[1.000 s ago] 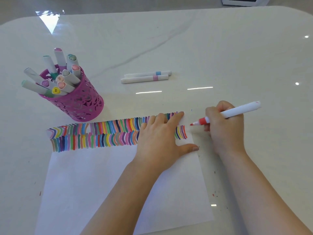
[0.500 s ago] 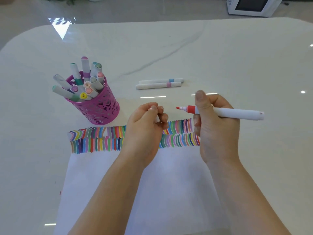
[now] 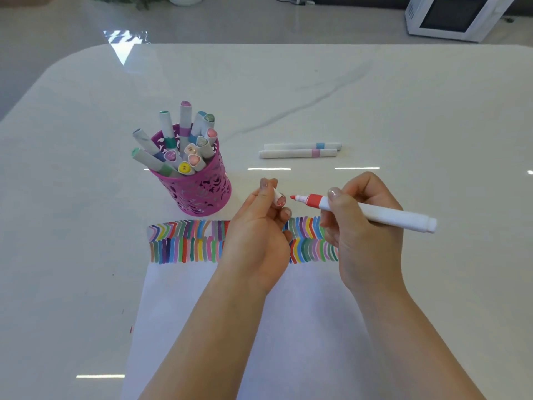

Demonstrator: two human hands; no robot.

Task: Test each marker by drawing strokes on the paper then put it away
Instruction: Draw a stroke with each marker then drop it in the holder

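Observation:
My right hand (image 3: 366,232) grips an uncapped white marker with a red tip (image 3: 375,212), held level above the paper with its tip pointing left. My left hand (image 3: 259,235) pinches the marker's cap (image 3: 279,197) just left of the tip, a small gap between them. The white paper (image 3: 202,313) lies under both hands, with two rows of coloured strokes (image 3: 184,241) along its far edge. A pink perforated pen cup (image 3: 202,192) holding several capped markers stands behind the paper at the left.
Two capped white markers (image 3: 300,150), one with a blue band and one with a pink band, lie side by side on the glossy white table (image 3: 432,125) behind my hands. A white appliance (image 3: 450,15) stands on the floor past the table's far right.
My left hand lifted off the paper and now holds the cap up. My right hand raised the marker off the paper's edge and turned it level, its tip near the cap.

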